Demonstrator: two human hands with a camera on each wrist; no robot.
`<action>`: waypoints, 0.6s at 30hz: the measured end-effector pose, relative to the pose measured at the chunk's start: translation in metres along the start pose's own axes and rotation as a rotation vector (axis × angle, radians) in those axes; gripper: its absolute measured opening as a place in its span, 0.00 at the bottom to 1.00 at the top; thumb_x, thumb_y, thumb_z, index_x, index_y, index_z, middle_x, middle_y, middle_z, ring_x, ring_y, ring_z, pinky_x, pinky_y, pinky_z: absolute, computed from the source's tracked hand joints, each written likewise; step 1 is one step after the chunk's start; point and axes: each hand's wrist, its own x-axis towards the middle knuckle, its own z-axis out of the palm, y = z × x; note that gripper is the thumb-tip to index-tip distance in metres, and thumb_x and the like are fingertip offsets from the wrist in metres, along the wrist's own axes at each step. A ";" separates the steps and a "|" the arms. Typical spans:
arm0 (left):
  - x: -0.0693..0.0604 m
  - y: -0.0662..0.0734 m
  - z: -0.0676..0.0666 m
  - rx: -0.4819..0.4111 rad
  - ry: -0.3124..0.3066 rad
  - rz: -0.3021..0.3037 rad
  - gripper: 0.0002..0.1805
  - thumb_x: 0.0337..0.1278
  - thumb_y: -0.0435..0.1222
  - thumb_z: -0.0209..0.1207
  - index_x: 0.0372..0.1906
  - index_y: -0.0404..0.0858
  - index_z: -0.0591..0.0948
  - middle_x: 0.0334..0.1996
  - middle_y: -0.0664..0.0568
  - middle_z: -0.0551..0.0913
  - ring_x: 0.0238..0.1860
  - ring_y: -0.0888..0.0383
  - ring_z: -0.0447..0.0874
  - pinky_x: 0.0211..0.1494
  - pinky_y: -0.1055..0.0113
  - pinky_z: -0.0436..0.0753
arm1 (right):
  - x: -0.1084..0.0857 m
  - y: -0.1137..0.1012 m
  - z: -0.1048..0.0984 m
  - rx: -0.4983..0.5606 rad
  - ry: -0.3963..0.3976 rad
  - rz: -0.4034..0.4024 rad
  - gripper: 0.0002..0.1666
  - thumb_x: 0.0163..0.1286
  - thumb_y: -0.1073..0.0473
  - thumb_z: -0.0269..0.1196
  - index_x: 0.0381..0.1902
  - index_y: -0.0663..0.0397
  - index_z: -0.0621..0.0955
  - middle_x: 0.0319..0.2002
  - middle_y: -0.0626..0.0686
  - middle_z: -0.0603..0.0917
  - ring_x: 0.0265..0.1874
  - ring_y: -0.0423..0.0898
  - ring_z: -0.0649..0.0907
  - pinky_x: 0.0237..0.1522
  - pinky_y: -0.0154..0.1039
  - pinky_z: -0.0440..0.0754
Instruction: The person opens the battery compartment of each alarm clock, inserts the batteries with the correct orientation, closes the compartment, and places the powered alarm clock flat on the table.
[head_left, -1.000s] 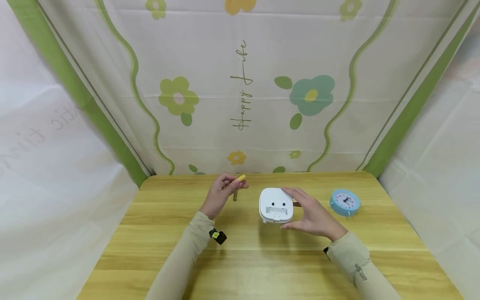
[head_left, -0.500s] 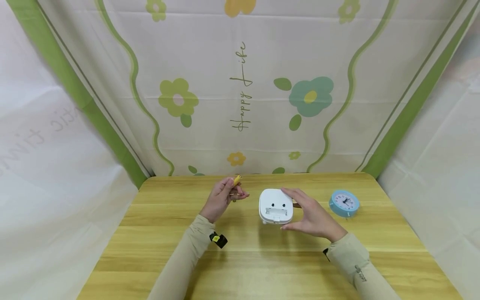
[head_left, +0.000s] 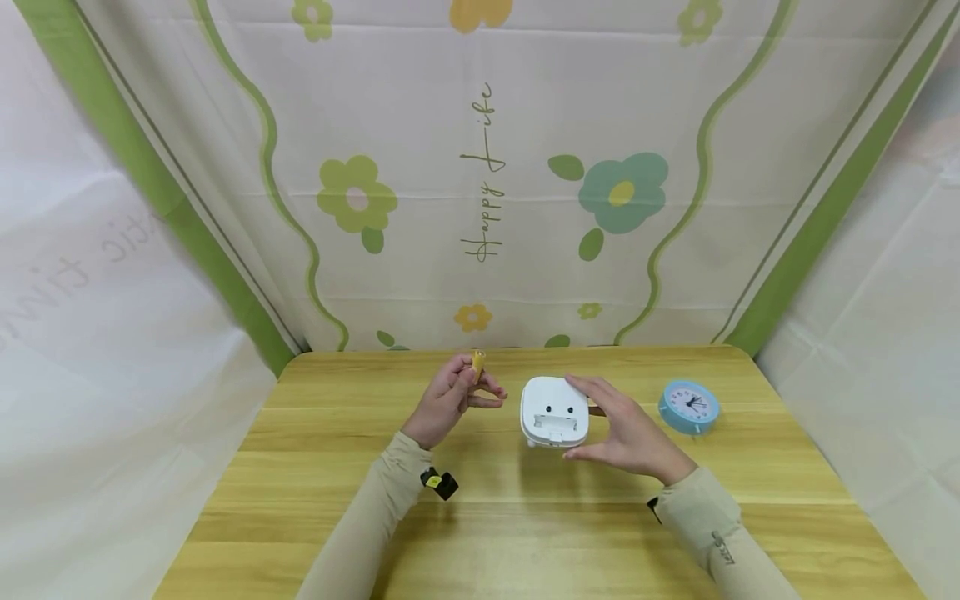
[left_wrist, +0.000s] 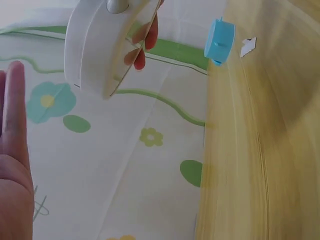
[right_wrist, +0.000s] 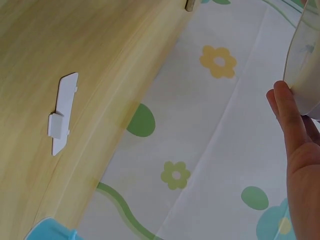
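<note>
Raised over the table, a rounded white device [head_left: 554,412] has its back turned to the head view, with an uncovered battery slot. My right hand [head_left: 626,429] grips it by its right side. The left wrist view shows the device's pale side [left_wrist: 90,50] and a see-through front, with fingers visible through it. My left hand [head_left: 446,400] pinches a yellow battery [head_left: 478,363] upright between thumb and fingers, left of the device and apart from it. That battery is out of sight in the left wrist view. In the right wrist view, a white battery cover [right_wrist: 64,112] lies on the table.
A round blue alarm clock [head_left: 689,407] stands on the wooden table [head_left: 480,533], right of my right hand. Another small cylinder [right_wrist: 190,5], cut off at the frame's top, lies near the table's far edge. Printed curtains [head_left: 420,275] close in the back and sides.
My left hand has turned the battery from a slant to nearly upright and now covers the small cylinder on the table. The white device has shifted very slightly right in my right hand.
</note>
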 end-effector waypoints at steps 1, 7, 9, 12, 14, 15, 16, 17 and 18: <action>0.000 0.000 0.000 0.034 -0.004 0.008 0.10 0.86 0.39 0.40 0.56 0.39 0.69 0.46 0.44 0.85 0.51 0.55 0.89 0.57 0.47 0.89 | 0.000 0.000 0.000 0.012 -0.001 0.006 0.66 0.43 0.55 0.87 0.78 0.59 0.66 0.67 0.55 0.76 0.61 0.54 0.81 0.54 0.39 0.89; 0.002 0.000 0.002 0.211 -0.019 0.071 0.12 0.83 0.32 0.45 0.60 0.30 0.71 0.52 0.28 0.83 0.55 0.56 0.88 0.58 0.47 0.88 | 0.000 -0.001 -0.004 0.010 0.009 0.021 0.67 0.44 0.54 0.87 0.78 0.56 0.65 0.67 0.55 0.76 0.61 0.53 0.81 0.55 0.38 0.89; 0.001 0.001 0.002 0.249 -0.023 0.082 0.12 0.82 0.30 0.47 0.59 0.29 0.73 0.53 0.28 0.83 0.57 0.58 0.87 0.61 0.52 0.88 | 0.000 -0.002 -0.005 0.000 0.010 0.018 0.67 0.44 0.52 0.87 0.79 0.56 0.65 0.67 0.55 0.76 0.61 0.54 0.81 0.54 0.39 0.89; 0.000 0.001 0.002 0.299 -0.018 0.105 0.10 0.78 0.28 0.51 0.57 0.29 0.73 0.56 0.30 0.83 0.59 0.59 0.86 0.64 0.57 0.86 | -0.001 -0.001 -0.006 -0.006 0.016 0.018 0.67 0.44 0.52 0.87 0.79 0.55 0.65 0.67 0.55 0.77 0.61 0.54 0.81 0.54 0.41 0.90; 0.000 0.001 0.002 0.354 0.006 0.129 0.09 0.76 0.27 0.53 0.55 0.29 0.74 0.57 0.32 0.84 0.59 0.60 0.86 0.63 0.60 0.86 | -0.002 -0.001 -0.006 0.001 0.016 0.022 0.67 0.44 0.53 0.87 0.79 0.55 0.65 0.66 0.54 0.77 0.61 0.53 0.81 0.54 0.42 0.90; -0.001 0.001 0.003 0.383 0.021 0.144 0.09 0.74 0.26 0.55 0.54 0.29 0.75 0.58 0.33 0.84 0.59 0.60 0.86 0.62 0.60 0.87 | -0.002 -0.001 -0.006 0.008 0.017 0.023 0.67 0.44 0.54 0.87 0.78 0.56 0.65 0.66 0.54 0.77 0.61 0.53 0.81 0.54 0.42 0.90; -0.001 0.001 0.003 0.412 0.038 0.158 0.09 0.73 0.26 0.56 0.53 0.29 0.75 0.58 0.35 0.84 0.59 0.59 0.86 0.61 0.60 0.87 | -0.002 -0.001 -0.006 0.010 0.017 0.024 0.66 0.44 0.54 0.87 0.78 0.56 0.66 0.66 0.54 0.77 0.61 0.53 0.81 0.54 0.42 0.90; -0.001 0.001 0.003 0.445 0.056 0.173 0.09 0.71 0.25 0.58 0.52 0.29 0.77 0.58 0.36 0.85 0.59 0.59 0.86 0.60 0.60 0.88 | -0.002 0.000 -0.006 0.017 0.013 0.024 0.66 0.44 0.55 0.87 0.78 0.57 0.65 0.66 0.54 0.76 0.61 0.53 0.81 0.54 0.41 0.90; -0.001 0.002 0.004 0.471 0.073 0.184 0.10 0.69 0.25 0.60 0.52 0.30 0.78 0.58 0.37 0.85 0.59 0.58 0.86 0.59 0.60 0.88 | -0.002 0.000 -0.007 0.019 0.011 0.021 0.66 0.44 0.54 0.87 0.78 0.58 0.65 0.66 0.54 0.76 0.60 0.52 0.81 0.54 0.41 0.89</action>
